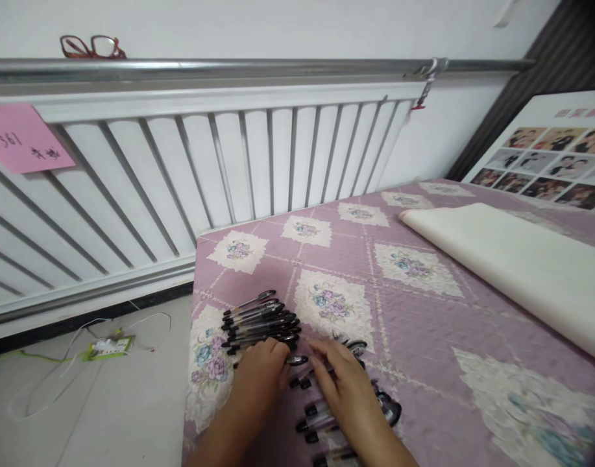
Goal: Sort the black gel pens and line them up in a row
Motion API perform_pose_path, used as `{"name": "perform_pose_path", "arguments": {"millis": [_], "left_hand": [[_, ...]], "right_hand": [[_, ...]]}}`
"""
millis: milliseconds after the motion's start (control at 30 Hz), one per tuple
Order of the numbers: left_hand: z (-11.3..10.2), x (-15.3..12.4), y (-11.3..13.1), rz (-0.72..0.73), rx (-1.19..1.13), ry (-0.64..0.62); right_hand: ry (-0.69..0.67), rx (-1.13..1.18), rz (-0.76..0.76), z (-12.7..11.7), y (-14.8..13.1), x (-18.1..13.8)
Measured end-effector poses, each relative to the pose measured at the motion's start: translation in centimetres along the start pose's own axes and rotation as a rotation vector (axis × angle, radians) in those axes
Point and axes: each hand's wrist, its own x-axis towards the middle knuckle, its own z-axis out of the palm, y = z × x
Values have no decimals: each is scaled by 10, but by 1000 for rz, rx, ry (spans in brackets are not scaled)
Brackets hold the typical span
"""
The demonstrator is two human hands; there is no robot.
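Observation:
A neat row of several black-capped clear pens (261, 321) lies on the purple flowered bedcover (399, 311) near its left edge. My left hand (261, 376) rests just below that row, fingers curled, pinching one pen (296, 360) at its cap end. Beside it, my right hand (346, 383) lies with fingers stretched flat over a loose heap of pens (346, 415), touching them.
A white radiator (180, 188) runs along the wall behind the bed, with a pink note (22, 137) stuck on it and red glasses (90, 47) on the rail above. Cream folded bedding (516, 266) and a photo sheet (550, 162) lie right. A power strip (107, 347) with cables is on the floor.

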Motion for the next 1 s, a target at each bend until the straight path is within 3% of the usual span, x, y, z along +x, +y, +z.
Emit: {"name": "perform_pose_path", "arguments": {"millis": [100, 233, 333, 533, 633, 833, 1000], "left_hand": [[-2, 0, 4, 71, -55, 67], [-4, -4, 8, 238, -137, 280], [-6, -5, 6, 237, -160, 380], [-2, -4, 6, 219, -202, 299], [-2, -5, 12, 203, -265, 247], [-8, -7, 24, 103, -247, 106], [-5, -5, 27, 85, -283, 102]], "right_hand": [[-25, -24, -41, 0, -5, 0], [-86, 43, -2, 2, -10, -1], [-46, 177, 70, 1, -10, 0], [38, 567, 370, -2, -12, 1], [4, 776, 497, 1, -15, 0], [35, 784, 482, 7, -18, -1], [52, 750, 473, 0, -18, 0]]}}
